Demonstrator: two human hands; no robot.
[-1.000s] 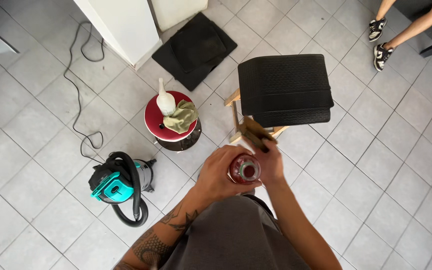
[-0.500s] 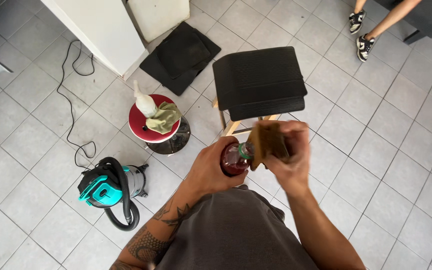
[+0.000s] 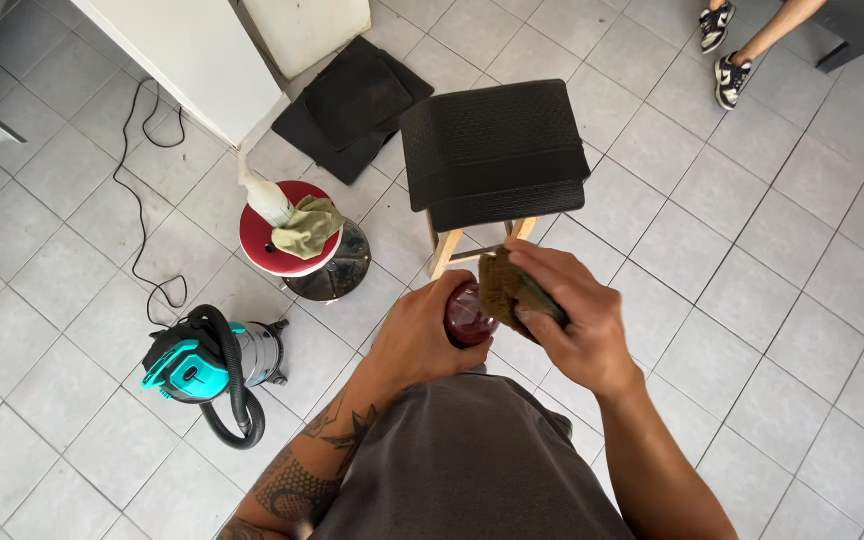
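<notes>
Red round object (image 3: pixel 468 318): dark and glossy, held in front of the body above the tiled floor (image 3: pixel 792 300)
Left hand (image 3: pixel 420 335): fingers wrapped around it from the left
Right hand (image 3: pixel 570 318): closed on a brown abrasive pad (image 3: pixel 502 285); pad pressed against the object
Beyond: black-cushioned wooden stool (image 3: pixel 492 150); red-topped stool (image 3: pixel 292 245) (white bottle, green cloth on it); teal vacuum (image 3: pixel 207 365)

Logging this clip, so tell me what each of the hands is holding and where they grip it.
Left hand wraps the side of a dark red bottle. Right hand pinches a brown pad by its edge, against the bottle.
</notes>
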